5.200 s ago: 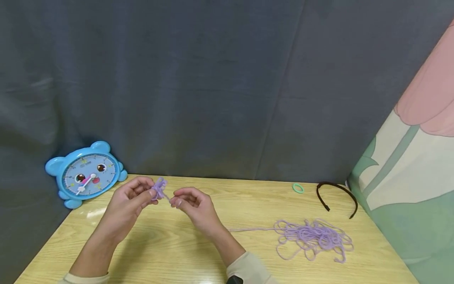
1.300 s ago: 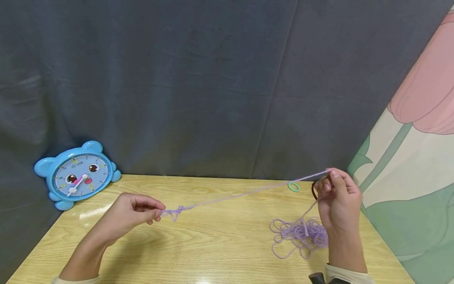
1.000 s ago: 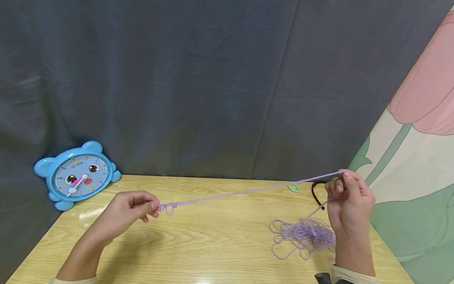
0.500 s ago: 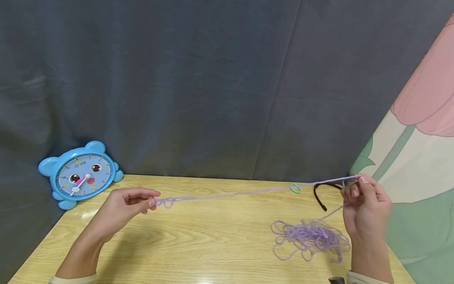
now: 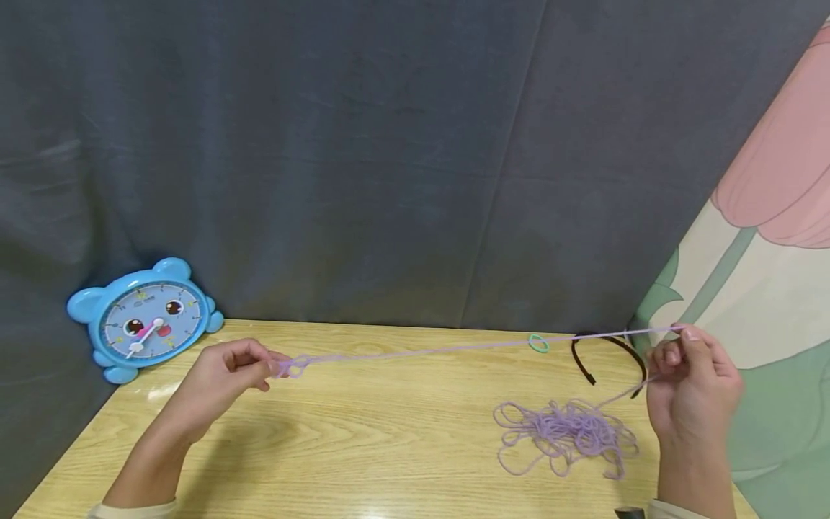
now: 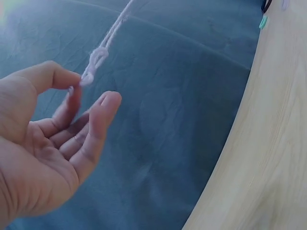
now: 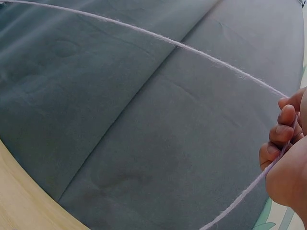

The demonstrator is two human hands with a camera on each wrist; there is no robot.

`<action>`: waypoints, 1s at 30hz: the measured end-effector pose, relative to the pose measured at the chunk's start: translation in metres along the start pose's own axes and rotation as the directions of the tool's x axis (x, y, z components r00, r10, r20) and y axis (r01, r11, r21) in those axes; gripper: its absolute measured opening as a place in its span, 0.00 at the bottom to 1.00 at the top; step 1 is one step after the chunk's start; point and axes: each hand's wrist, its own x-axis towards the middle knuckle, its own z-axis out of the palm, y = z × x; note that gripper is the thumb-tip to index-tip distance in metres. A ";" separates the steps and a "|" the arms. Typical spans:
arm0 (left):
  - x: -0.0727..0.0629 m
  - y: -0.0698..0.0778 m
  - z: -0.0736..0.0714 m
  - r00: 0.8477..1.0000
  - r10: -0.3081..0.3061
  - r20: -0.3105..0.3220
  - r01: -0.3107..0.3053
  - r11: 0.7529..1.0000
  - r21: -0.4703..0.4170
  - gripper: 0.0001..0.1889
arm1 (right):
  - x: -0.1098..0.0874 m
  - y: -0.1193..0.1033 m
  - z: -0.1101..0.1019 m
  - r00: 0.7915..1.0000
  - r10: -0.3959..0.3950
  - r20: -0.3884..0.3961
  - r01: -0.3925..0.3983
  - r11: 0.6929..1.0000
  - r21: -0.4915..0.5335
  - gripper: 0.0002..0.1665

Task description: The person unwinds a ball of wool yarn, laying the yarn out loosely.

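Note:
Between my two hands a strand of purple yarn [image 5: 421,352] is stretched nearly straight above the table. My left hand [image 5: 223,382] pinches its looped, knotted end [image 6: 96,62] between thumb and a fingertip, the other fingers apart from it. At the right, my right hand [image 5: 694,393] grips the strand with thumb and curled fingers, and the yarn leaves the palm downward in the right wrist view. That tail runs to a loose purple yarn heap [image 5: 570,432] on the table, left of the right forearm.
A blue animal-shaped clock [image 5: 152,321] leans against the dark curtain [image 5: 363,158] at the left. Near the table's back right lie a small green ring [image 5: 539,349] and a dark headband [image 5: 616,341]. A floral-patterned panel [image 5: 772,288] borders the right side.
My hands have moved far apart since the earliest frame, the right one travelling rightward and drawing the yarn out straight. Lately the right hand shifts further right, the left slightly left.

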 end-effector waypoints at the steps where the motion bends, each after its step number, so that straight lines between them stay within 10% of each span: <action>1: 0.000 0.000 0.000 1.000 0.019 0.008 -0.019 1.000 -0.021 0.06 | 0.000 0.000 0.000 1.000 0.001 -0.011 -0.001 1.000 0.000 0.11; 12: 0.001 -0.005 0.008 0.983 0.145 0.115 -0.106 0.949 -0.298 0.09 | -0.002 0.003 0.002 0.999 0.012 -0.036 -0.014 0.999 -0.051 0.10; 30: -0.001 -0.008 -0.005 0.988 0.062 0.141 -0.044 0.991 -0.127 0.09 | 0.011 -0.012 -0.012 0.996 -0.048 -0.076 0.053 0.997 0.065 0.11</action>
